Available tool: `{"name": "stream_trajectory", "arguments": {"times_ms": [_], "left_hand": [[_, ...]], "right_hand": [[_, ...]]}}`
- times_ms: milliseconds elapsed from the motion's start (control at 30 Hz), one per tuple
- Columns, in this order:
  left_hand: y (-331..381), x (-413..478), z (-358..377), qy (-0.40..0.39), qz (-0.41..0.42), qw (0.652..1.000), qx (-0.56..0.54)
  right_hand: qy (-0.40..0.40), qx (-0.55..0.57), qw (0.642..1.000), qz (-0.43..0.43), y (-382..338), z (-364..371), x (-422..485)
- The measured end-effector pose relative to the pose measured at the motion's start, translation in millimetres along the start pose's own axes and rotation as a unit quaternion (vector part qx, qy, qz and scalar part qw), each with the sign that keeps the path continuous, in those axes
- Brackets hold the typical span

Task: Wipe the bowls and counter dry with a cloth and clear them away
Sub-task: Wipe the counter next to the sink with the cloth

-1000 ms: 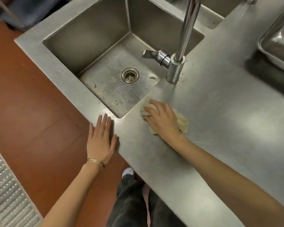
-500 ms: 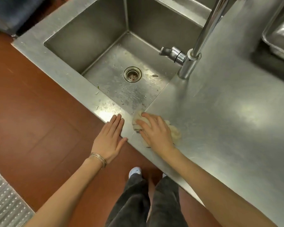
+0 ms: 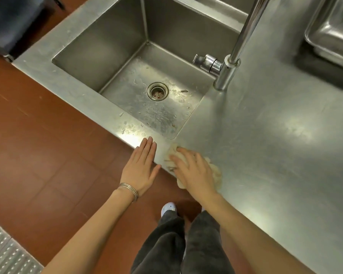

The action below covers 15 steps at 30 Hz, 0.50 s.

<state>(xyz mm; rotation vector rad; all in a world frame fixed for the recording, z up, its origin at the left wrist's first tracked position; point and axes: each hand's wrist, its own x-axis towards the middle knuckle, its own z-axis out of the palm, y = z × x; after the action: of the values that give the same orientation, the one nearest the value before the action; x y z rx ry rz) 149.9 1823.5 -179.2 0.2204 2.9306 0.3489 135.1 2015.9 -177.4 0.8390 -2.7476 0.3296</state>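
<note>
A crumpled cream cloth (image 3: 215, 169) lies on the steel counter (image 3: 265, 145) at its front edge, just below the sink's near right corner. My right hand (image 3: 192, 171) presses flat on the cloth with spread fingers, covering most of it. My left hand (image 3: 142, 167), with thin bracelets at the wrist, has straight fingers together, fingertips touching the counter's front edge beside the cloth, palm out over the floor. Wet streaks and small scraps sit on the rim left of my hands. No bowl is in view.
The steel sink (image 3: 107, 46) with a drain (image 3: 157, 91) holds food scraps on its wet floor. A tall tap (image 3: 228, 74) stands at its right rim. A steel tray (image 3: 329, 34) sits at the far right. Red tiled floor (image 3: 48, 155) lies below.
My right hand has slid the cloth from beside the tap's base toward me to the counter's front edge. My left hand stayed at the edge, now close beside the cloth.
</note>
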Motion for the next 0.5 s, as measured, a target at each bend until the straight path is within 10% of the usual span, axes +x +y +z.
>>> {"name": "stream_trajectory", "arguments": {"times_ms": [200,500], "left_hand": [[-20.5,-10.1,-6.8,0.02,0.012,1.0,0.009],[-79.4,-16.3,-18.3,0.075,-0.193,0.978,-0.042]], "right_hand": [[-0.007,-0.013,0.998,0.067,76.5,-23.9,-25.2],[0.023,0.046,0.998,-0.026,-34.6,42.5,93.5]]}}
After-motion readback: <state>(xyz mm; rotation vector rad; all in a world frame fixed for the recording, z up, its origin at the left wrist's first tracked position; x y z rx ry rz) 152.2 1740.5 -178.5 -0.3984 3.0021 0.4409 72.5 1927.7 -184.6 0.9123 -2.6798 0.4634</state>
